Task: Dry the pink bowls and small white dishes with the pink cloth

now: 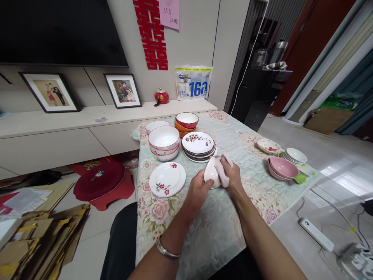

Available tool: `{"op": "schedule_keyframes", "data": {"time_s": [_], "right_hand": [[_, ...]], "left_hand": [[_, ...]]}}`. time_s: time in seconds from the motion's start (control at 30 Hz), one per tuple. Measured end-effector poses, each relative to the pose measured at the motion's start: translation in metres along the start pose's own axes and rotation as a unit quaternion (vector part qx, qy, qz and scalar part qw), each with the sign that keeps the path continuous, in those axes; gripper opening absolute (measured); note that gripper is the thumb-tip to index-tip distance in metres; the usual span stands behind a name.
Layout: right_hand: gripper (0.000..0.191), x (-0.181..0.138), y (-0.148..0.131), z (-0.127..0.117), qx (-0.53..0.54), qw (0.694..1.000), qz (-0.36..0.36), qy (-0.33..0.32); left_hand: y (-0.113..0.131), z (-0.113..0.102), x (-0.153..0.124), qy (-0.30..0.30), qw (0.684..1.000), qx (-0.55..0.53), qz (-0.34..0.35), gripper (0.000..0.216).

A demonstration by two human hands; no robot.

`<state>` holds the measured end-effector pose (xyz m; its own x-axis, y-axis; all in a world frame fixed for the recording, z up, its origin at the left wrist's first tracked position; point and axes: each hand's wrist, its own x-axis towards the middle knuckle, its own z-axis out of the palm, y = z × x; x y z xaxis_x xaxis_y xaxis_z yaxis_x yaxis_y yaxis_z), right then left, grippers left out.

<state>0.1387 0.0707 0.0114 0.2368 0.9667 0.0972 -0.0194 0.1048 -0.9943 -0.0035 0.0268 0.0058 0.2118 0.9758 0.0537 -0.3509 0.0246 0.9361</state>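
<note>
My left hand (pixel 201 186) grips the edge of a small white dish (pixel 210 174), its thumb on the surface. Wrapped around a pale pink cloth (pixel 222 171), my right hand (pixel 233 177) presses it against the dish's right side. Part of the dish lies hidden under the cloth. Left of my hands a flat white plate with red flowers (pixel 167 179) rests on the tablecloth. Just beyond them stands a stack of plates (pixel 199 144), the top one with a brown flower pattern.
White bowls (pixel 164 139) and red and orange bowls (pixel 186 121) are stacked at the back. On the right are a patterned oval dish (pixel 268 146), small white bowls (pixel 295 154) and pink bowls (pixel 282 168). A red stool (pixel 100 179) stands left of the table (pixel 210 233).
</note>
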Motion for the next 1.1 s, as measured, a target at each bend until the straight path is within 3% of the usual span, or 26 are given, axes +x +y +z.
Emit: {"op": "schedule_keyframes", "data": {"time_s": [0.07,0.13,0.23,0.33,0.5,0.57,0.63,0.77,0.83,0.9,1.0,1.1], "right_hand": [[0.038,-0.006,-0.003,0.002,-0.117,0.981,-0.147,-0.038],[0.033,-0.012,-0.006,0.004,-0.178,0.938,-0.287,-0.079],[0.032,-0.020,-0.008,0.008,-0.222,0.879,-0.394,-0.148],[0.034,-0.018,-0.006,0.009,-0.236,0.875,-0.393,-0.157],[0.035,-0.006,-0.001,0.006,-0.196,0.938,-0.279,-0.069],[0.036,-0.008,-0.002,0.006,-0.198,0.942,-0.266,-0.057],[0.037,-0.013,-0.003,0.006,-0.222,0.922,-0.310,-0.074],[0.037,-0.020,-0.006,0.009,-0.255,0.861,-0.408,-0.169],[0.035,-0.018,-0.006,0.009,-0.229,0.878,-0.386,-0.167],[0.032,-0.013,-0.006,0.008,-0.176,0.922,-0.315,-0.139],[0.034,-0.005,-0.008,0.005,-0.058,0.980,-0.152,-0.115],[0.040,0.001,-0.011,0.005,0.043,0.995,0.010,-0.086]], "left_hand": [[0.004,-0.002,0.000,0.009,1.000,0.023,0.008,0.032],[0.007,-0.003,0.000,0.019,0.999,0.034,0.016,0.028],[0.010,-0.001,0.002,0.029,0.999,0.018,0.027,0.024],[0.012,0.000,0.002,0.042,0.999,0.015,0.019,0.021],[0.018,-0.001,0.000,0.024,0.998,0.051,0.002,0.022],[0.020,0.000,-0.001,0.024,0.998,0.059,0.001,0.022],[0.020,0.000,-0.001,0.030,0.998,0.055,-0.005,0.021],[0.018,0.000,0.000,0.041,0.999,0.036,-0.002,0.020],[0.017,-0.001,0.000,0.039,0.998,0.044,0.004,0.019],[0.019,-0.003,0.000,0.021,0.997,0.069,0.007,0.019],[0.020,-0.004,-0.001,-0.012,0.995,0.096,0.007,0.022],[0.019,-0.004,0.000,-0.018,0.997,0.076,-0.011,0.027]]}}
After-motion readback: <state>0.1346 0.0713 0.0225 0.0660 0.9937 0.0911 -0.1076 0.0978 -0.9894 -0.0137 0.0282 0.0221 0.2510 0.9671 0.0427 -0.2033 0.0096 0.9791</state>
